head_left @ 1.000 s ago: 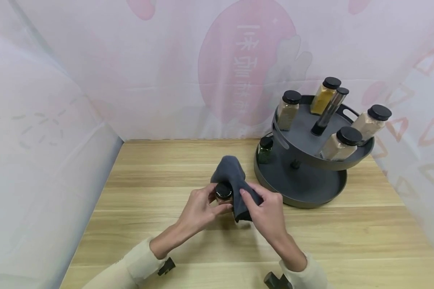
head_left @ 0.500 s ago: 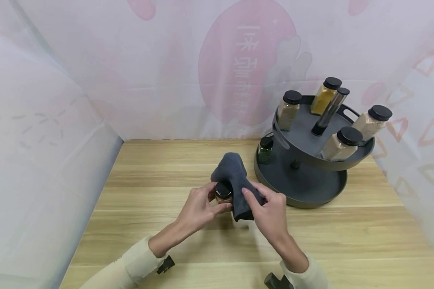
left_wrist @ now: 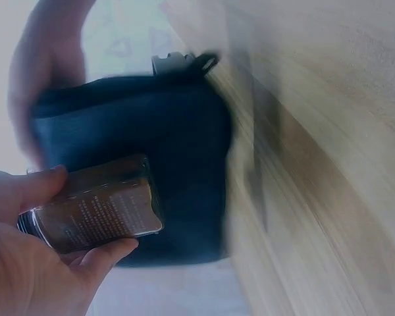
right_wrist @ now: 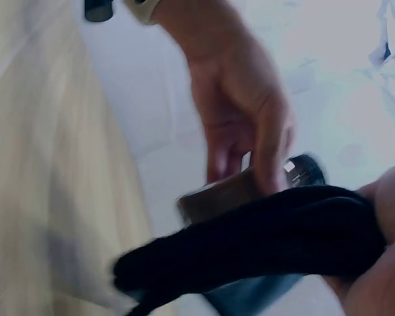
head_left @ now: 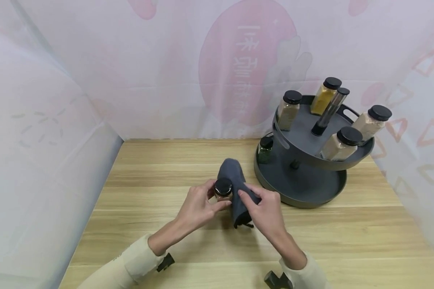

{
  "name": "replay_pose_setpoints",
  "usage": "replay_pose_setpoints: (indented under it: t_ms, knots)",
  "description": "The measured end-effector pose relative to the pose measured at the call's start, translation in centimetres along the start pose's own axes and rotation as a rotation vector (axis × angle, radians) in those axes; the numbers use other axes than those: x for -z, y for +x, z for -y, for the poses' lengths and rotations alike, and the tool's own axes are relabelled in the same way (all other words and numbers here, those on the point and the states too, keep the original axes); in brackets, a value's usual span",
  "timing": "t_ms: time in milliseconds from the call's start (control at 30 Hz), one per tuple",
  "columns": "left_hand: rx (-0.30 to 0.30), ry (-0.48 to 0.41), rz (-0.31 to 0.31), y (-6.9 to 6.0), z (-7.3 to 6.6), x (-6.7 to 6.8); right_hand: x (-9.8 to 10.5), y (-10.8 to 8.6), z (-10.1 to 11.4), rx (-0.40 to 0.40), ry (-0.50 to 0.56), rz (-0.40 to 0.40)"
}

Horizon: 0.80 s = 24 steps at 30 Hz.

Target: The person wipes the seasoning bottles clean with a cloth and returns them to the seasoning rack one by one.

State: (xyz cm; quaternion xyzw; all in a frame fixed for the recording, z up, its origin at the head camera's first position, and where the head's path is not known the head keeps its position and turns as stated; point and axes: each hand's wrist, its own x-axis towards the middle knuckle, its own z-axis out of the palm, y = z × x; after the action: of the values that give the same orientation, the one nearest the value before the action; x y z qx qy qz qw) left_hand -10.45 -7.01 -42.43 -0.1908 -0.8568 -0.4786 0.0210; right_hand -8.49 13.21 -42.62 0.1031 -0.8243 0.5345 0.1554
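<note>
A small spice jar (left_wrist: 105, 209) with a black lid (head_left: 223, 186) and brown contents is held above the table by my left hand (head_left: 199, 206), thumb on one side and fingers on the other. Printed text shows on its side in the left wrist view. My right hand (head_left: 267, 208) grips a folded dark grey cloth (head_left: 235, 178) and holds it against the jar's right side. In the right wrist view the cloth (right_wrist: 250, 237) covers part of the jar (right_wrist: 220, 197). A small loop hangs from the cloth's lower corner.
To the right stands a dark two-tier turntable rack (head_left: 300, 188). Its upper tier carries several black-lidded jars, among them a yellow one (head_left: 322, 100); a green jar (head_left: 265, 150) sits on the lower tier. Printed curtains (head_left: 159, 80) close off the back and sides of the wooden table (head_left: 148, 168).
The right hand has drawn the cloth slightly down and left along the jar, after a small shift the other way. The left hand keeps its hold, with the jar raised a little.
</note>
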Motion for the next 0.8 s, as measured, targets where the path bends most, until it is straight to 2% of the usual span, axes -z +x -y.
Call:
replay_pose_setpoints:
  t_ms: [133,233,300,400,467,533,633,800]
  knots:
    - [-0.022,0.004,0.003,0.1,0.2,-0.1,0.3,-0.1,0.8,0.146,0.113,-0.119]
    - [-0.019,0.013,0.007,0.1,0.1,-0.2,0.2,-0.2,0.8,0.168,0.081,-0.128]
    - [-0.013,0.012,0.010,0.1,0.0,-0.2,0.0,-0.2,0.4,0.119,0.010,-0.085]
    - [-0.004,0.012,0.015,0.1,-0.1,-0.2,-0.4,-0.1,-0.3,0.001,-0.087,0.018]
    - [-0.006,0.013,0.020,0.1,-0.1,-0.2,-0.4,0.0,-0.5,-0.061,-0.122,0.075]
    - [-0.012,0.021,0.021,0.0,0.0,-0.2,-0.4,0.1,-0.5,-0.081,-0.118,0.091]
    - [-0.014,0.030,0.017,0.1,0.1,-0.3,-0.1,0.1,-0.2,-0.008,-0.091,0.032]
    - [-0.011,0.004,0.007,0.1,0.3,-0.3,0.3,0.1,0.8,0.183,0.012,-0.108]
